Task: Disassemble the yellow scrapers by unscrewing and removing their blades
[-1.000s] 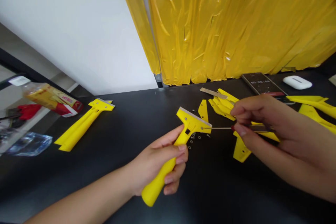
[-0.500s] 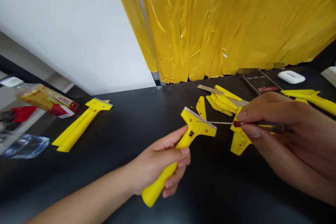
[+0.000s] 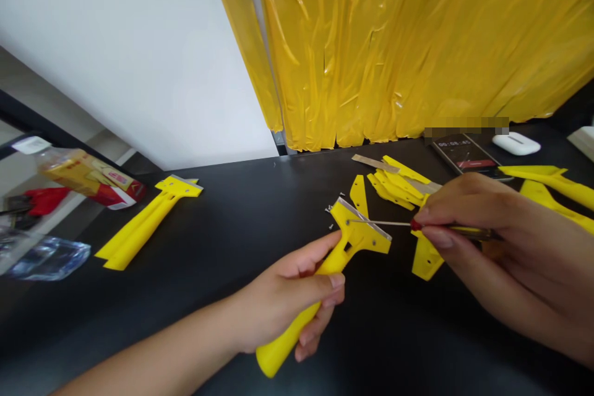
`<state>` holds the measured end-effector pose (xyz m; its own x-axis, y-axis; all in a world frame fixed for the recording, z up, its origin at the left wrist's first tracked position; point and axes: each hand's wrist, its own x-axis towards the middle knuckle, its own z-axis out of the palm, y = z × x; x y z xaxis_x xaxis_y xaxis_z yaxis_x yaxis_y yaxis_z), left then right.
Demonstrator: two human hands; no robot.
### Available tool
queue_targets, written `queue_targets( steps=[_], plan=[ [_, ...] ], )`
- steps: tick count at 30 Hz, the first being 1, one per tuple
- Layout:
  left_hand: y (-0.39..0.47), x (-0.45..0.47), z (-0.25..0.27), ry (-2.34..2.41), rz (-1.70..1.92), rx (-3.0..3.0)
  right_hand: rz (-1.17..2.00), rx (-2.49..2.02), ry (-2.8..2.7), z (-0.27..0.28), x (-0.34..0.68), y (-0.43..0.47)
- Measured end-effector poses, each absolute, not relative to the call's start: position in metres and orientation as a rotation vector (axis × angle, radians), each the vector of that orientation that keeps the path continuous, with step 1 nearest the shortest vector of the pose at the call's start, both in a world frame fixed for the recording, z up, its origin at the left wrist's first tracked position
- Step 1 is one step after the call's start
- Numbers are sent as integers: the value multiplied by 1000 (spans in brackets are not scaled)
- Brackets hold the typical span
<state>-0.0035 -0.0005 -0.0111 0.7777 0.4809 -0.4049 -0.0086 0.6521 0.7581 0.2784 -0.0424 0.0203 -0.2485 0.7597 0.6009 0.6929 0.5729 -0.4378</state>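
My left hand (image 3: 301,300) is wrapped round the handle of a yellow scraper (image 3: 331,263), whose wide head points away from me. A metal blade edge runs along the head, and two screws show on its face. Pinched in my right hand (image 3: 496,247) is a thin screwdriver (image 3: 385,223) with a red collar; its tip is at the left screw of the head. Behind the head lie several small screws (image 3: 330,207) and a yellow triangular plate (image 3: 359,193). More yellow plates (image 3: 394,185) and a flat strip (image 3: 375,164) are piled farther back.
Two yellow scrapers (image 3: 148,226) lie together at left, near a bottle (image 3: 88,173) and clear plastic packaging (image 3: 51,257). More yellow handles (image 3: 557,182), a phone (image 3: 464,154) and a white earbud case (image 3: 516,143) are at right. Yellow sheeting (image 3: 394,43) hangs behind the black table (image 3: 208,322).
The screwdriver tip has come onto the left screw of the scraper head. The scraper has shifted slightly right and down in view, uncovering the loose screws behind it.
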Motion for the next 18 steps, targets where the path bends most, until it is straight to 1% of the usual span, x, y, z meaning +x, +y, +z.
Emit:
queue_targets(
  steps=[3, 9, 18],
  plan=[
    [0, -5, -10, 629, 285, 826, 113, -1176, -2029, 21, 278, -43],
    [3, -3, -8, 630, 281, 815, 14, -989, -2109, 23, 277, -41],
    [6, -5, -10, 599, 273, 744, -64, -895, -2190, 19, 292, -29]
  ],
)
